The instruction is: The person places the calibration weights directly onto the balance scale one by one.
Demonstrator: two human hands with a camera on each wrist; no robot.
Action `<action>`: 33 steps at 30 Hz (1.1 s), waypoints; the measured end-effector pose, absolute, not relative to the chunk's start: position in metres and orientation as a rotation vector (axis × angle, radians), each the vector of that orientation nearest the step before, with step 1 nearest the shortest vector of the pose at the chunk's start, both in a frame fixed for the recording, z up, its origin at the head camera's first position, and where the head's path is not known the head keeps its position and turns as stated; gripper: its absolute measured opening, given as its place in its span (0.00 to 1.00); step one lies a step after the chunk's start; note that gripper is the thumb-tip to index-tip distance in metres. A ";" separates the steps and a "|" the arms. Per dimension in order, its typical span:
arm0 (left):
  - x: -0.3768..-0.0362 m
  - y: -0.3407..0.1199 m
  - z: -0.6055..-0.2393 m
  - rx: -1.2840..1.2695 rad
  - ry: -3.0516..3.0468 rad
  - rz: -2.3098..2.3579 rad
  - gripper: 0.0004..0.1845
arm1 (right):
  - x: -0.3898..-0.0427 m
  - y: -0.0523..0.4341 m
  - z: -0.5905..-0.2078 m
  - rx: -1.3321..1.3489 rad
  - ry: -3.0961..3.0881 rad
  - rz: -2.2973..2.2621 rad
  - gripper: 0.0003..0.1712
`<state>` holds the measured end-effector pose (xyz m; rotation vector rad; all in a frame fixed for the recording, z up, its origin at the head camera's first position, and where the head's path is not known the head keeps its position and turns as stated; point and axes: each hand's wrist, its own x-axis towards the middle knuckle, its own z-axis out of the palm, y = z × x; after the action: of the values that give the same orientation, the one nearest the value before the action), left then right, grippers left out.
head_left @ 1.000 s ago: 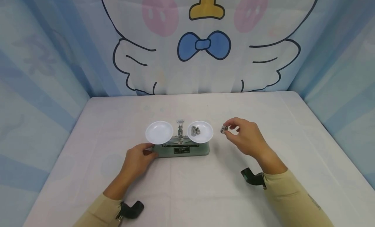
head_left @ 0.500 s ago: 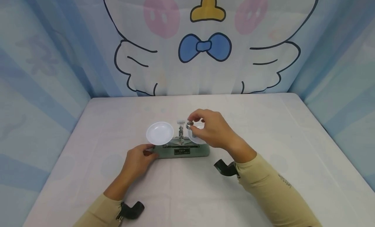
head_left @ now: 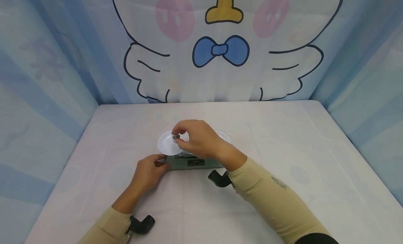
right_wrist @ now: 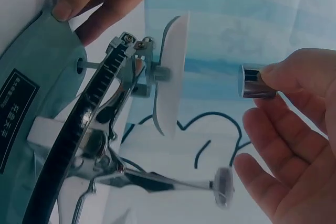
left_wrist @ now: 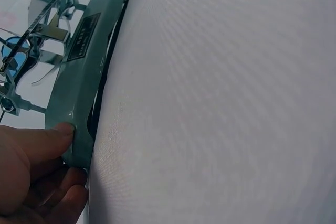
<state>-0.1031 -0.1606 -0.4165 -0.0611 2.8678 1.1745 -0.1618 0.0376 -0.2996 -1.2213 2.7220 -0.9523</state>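
A balance scale with a green base and two white pans stands on the table. At the base's left end, my left hand holds on, its thumb on the front face and its fingers curled at the end. My right hand pinches a shiny metal cylinder weight between thumb and fingers, over the left pan. In the right wrist view the weight is apart from that pan, whose visible part is bare. The right pan is mostly hidden behind my right hand, its contents with it.
A white cloth covers the table. Behind it hangs a curtain with a cartoon figure and blue bow tie; more curtains flank both sides. The scale's metal beam and pointer stand between the pans.
My right hand has carried the weight leftward, from beside the right pan, past the scale's middle, to above the left pan. My left hand has stayed on the base.
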 end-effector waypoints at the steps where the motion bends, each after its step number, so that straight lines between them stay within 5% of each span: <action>1: -0.103 -0.161 -0.417 -0.056 2.870 1.178 0.22 | -0.163 0.034 -0.300 -1.228 2.718 -0.945 0.10; 33: -0.103 -0.162 -0.418 -0.030 2.895 1.200 0.20 | -0.179 0.009 -0.313 -1.168 2.879 -0.439 0.13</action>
<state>-0.1027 -0.1622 -0.4183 -0.0297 2.8947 1.1999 -0.1789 0.0087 -0.3126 -1.1684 2.8792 -0.4392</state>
